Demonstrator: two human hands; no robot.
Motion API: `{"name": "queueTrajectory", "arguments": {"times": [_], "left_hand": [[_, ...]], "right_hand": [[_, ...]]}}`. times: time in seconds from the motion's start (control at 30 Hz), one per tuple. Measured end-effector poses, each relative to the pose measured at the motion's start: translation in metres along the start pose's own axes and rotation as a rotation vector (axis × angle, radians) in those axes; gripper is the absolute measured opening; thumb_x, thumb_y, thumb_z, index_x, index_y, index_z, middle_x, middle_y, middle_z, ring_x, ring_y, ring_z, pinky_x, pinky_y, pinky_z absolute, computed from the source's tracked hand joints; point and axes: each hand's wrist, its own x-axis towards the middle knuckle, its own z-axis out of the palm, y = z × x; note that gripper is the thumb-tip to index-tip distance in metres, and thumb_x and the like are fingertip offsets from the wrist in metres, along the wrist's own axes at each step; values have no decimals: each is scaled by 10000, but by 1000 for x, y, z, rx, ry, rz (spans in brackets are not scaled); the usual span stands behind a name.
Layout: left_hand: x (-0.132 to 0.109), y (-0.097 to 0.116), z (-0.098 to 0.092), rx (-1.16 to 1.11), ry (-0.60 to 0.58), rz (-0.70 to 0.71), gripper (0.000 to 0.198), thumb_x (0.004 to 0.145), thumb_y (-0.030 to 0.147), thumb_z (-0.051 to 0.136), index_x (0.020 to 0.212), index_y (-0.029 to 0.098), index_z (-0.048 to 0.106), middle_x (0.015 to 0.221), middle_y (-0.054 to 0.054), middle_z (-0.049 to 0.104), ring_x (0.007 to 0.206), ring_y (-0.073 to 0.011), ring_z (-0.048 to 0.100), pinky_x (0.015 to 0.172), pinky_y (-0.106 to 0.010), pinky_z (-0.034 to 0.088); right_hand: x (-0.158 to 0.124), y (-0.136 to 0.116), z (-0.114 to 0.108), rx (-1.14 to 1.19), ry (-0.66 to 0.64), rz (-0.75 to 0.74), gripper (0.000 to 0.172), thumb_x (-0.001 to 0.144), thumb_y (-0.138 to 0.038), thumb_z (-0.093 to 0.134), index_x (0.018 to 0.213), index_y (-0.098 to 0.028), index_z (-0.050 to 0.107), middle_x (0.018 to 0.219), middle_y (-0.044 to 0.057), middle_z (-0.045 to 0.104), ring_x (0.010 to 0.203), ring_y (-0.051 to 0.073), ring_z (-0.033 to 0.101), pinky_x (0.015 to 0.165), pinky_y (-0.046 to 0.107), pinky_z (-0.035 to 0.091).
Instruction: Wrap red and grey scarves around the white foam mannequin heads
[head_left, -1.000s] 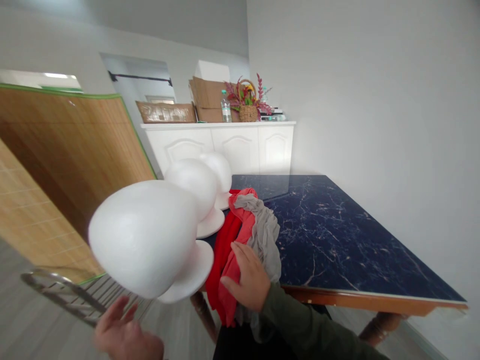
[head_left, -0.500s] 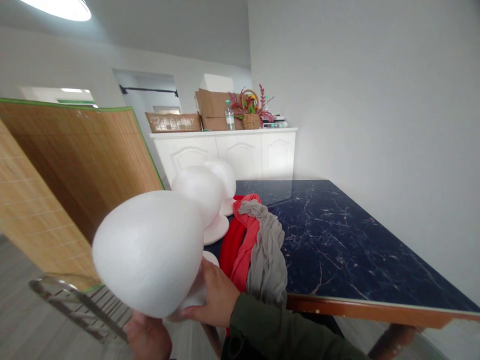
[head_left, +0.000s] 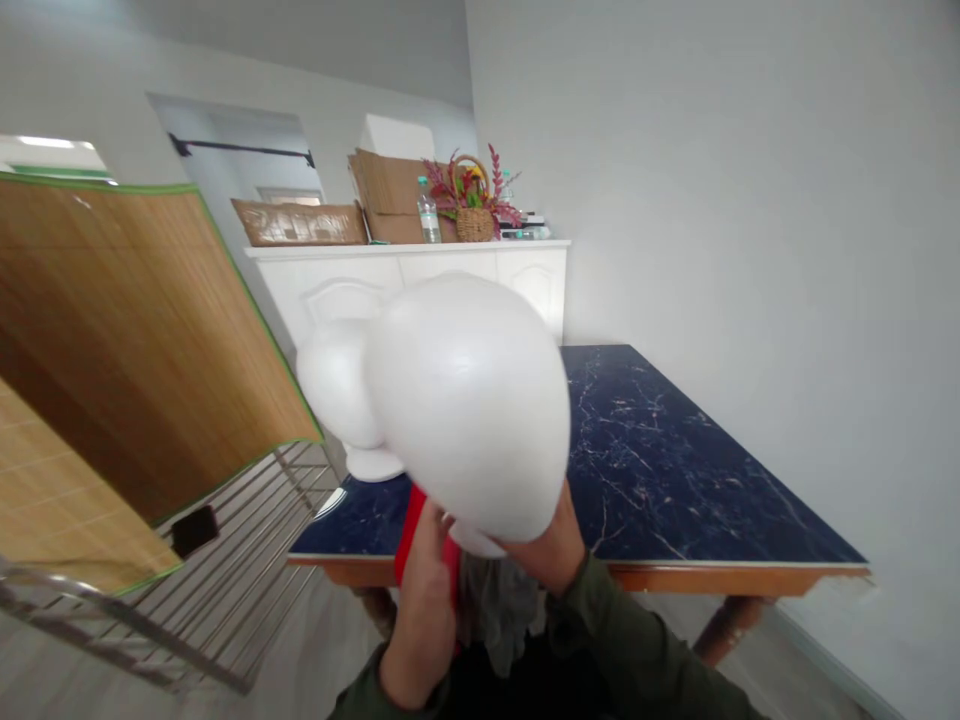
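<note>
A white foam mannequin head (head_left: pixel 469 400) is held up in front of me, over the table's near edge, with its rounded crown toward the camera. My right hand (head_left: pixel 553 550) grips it low on the right, its fingers partly hidden behind the foam. On the lower left my left hand (head_left: pixel 426 600) is closed against its underside, fingertips mostly hidden. Beneath and between my hands hang a red cloth (head_left: pixel 409 530) and a grey crinkled scarf (head_left: pixel 499 600). Another white mannequin head (head_left: pixel 337 380) stands behind on the table, on its round base (head_left: pixel 371 463).
The dark blue marbled table (head_left: pixel 660 480) has a wooden edge and stands by the wall. To the left is a metal rack (head_left: pixel 262 540) with a bamboo mat (head_left: pixel 150 340) and a dark phone-like object (head_left: pixel 195 530). A white cabinet (head_left: pixel 337 285) holds boxes, a bottle (head_left: pixel 428 212) and a flower basket (head_left: pixel 475 222).
The mannequin head in my hands has moved right, from left of the table to in front of the cloths. My left hand has risen into fuller view. The camera view has turned.
</note>
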Motion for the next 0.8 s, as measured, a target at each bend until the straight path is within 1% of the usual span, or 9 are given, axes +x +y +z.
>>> {"name": "queueTrajectory", "arguments": {"times": [0.1,0.2,0.27,0.37,0.47,0.57,0.63,0.7,0.8], "left_hand": [[38,-2,47,158,-209,113,555,924,423,262,1416,176,194,1470,-103,250,1331,-233,265,1078,-414,273],[60,-17,76,499,-344,137,598,887,409,380,1381,88,270,1410,-171,345,1302,-253,318,1073,-424,269],[65,-29,84,767,-311,102,633,832,420,479,1329,48,353,1341,-209,420,1259,-299,368,1040,-449,295],[62,-42,84,1115,-205,-9,630,759,406,575,1257,46,440,1287,-234,456,1190,-352,418,957,-466,349],[60,-46,77,1268,-255,-113,349,774,349,547,991,82,604,1071,-196,589,1034,-329,520,836,-419,405],[65,-43,72,1278,-300,-111,186,799,186,453,810,105,620,871,-157,630,924,-292,564,783,-395,400],[70,-38,68,1267,-289,-105,203,803,139,410,823,100,608,824,-150,633,871,-279,581,764,-389,398],[74,-29,64,1252,-280,-98,228,839,173,371,858,105,588,803,-136,632,827,-260,591,746,-372,408],[65,-10,61,1063,-201,-36,253,881,240,331,929,137,558,850,-100,633,828,-227,596,736,-337,435]], "right_hand": [[17,53,-34,-58,98,90,589,635,-379,702,1164,-175,540,1155,100,597,1105,274,520,980,455,390],[35,101,-64,-208,210,185,602,590,-404,712,1111,-137,574,1141,126,604,1109,290,518,981,442,389],[43,127,-77,-307,283,279,640,552,-421,720,1095,-111,581,1124,154,603,1099,317,520,962,453,399],[45,151,-85,-360,303,416,693,543,-449,708,1109,-76,563,1087,186,605,1045,344,548,907,469,433],[39,160,-81,-363,294,445,790,534,-459,707,1182,-58,500,1132,207,573,1079,354,523,916,476,422],[35,161,-78,-335,273,420,806,545,-444,701,1219,-70,463,1178,203,545,1136,340,480,959,465,387],[33,158,-81,-299,261,400,817,553,-445,694,1237,-76,441,1201,196,528,1158,335,460,981,475,358],[28,151,-85,-269,270,388,882,543,-454,702,1272,-65,395,1251,208,483,1193,346,418,1006,507,311],[3,126,-85,-241,341,437,950,559,-487,702,1315,-45,334,1331,242,383,1262,367,315,1034,546,236]]}}
